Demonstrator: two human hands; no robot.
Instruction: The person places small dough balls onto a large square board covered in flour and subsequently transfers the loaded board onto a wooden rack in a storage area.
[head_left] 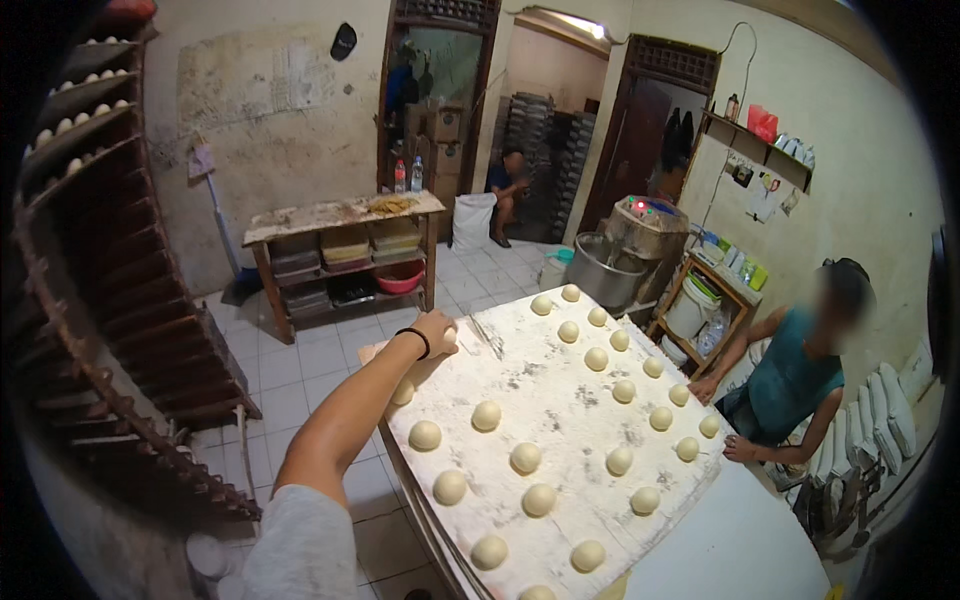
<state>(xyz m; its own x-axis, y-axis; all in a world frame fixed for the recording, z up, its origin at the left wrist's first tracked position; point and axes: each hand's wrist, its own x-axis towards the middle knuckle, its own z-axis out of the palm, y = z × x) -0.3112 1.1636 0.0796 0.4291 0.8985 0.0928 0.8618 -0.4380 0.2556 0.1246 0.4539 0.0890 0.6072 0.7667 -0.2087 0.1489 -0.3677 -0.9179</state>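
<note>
My left hand (432,333), with a black band at the wrist, reaches out to the far left edge of a flour-dusted board (560,400). Its fingers curl around a pale dough ball (451,338), which shows only in part. Beneath my forearm another dough ball (403,392) is half covered. Several round dough balls stand apart from one another across the board, such as one at the left (425,434) and one nearer the middle (525,458). My right hand is out of view.
Across the board a person in a teal top (795,385) rests both hands at its edge. A wooden table (345,215), a mixer bowl (605,270) and a shelf rack (100,250) with dough balls stand around. Another person (508,190) sits by the far doorway.
</note>
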